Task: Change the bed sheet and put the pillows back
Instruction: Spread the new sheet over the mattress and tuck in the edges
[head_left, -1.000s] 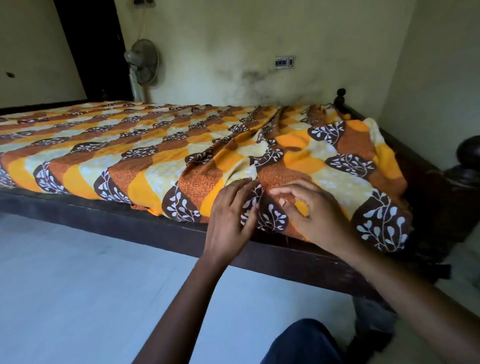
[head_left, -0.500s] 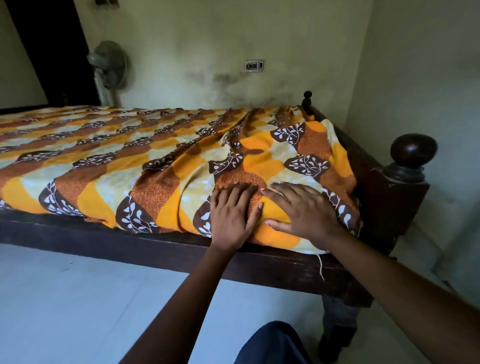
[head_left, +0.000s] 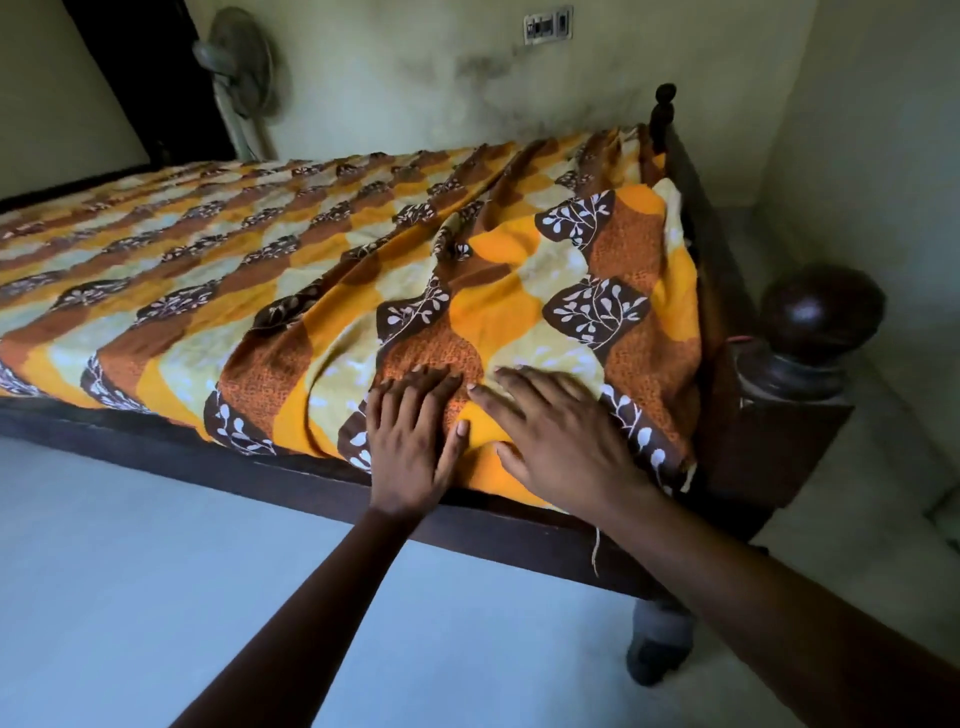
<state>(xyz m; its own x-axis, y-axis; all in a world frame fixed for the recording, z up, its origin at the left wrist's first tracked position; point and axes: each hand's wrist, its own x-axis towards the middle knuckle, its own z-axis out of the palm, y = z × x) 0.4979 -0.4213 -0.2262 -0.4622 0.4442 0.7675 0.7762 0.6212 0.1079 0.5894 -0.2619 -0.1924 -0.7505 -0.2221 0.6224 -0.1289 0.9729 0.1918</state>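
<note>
Both hands lie flat on the orange, brown and cream leaf-patterned bed sheet (head_left: 332, 291). The left hand (head_left: 413, 441) and right hand (head_left: 558, 441) press side by side with straight fingers, grasping nothing, at the near edge of the dark wooden bed (head_left: 519, 525).

The bed sheet (head_left: 311, 291) runs off the left edge; the right hand (head_left: 566, 447) is blurred.

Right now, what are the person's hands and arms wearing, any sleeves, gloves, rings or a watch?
The left forearm and right forearm are bare, and no sleeve edge is in view. The left hand and right hand have no gloves. No ring, watch or bracelet shows on fingers or wrists. The nails that show look short.
</note>
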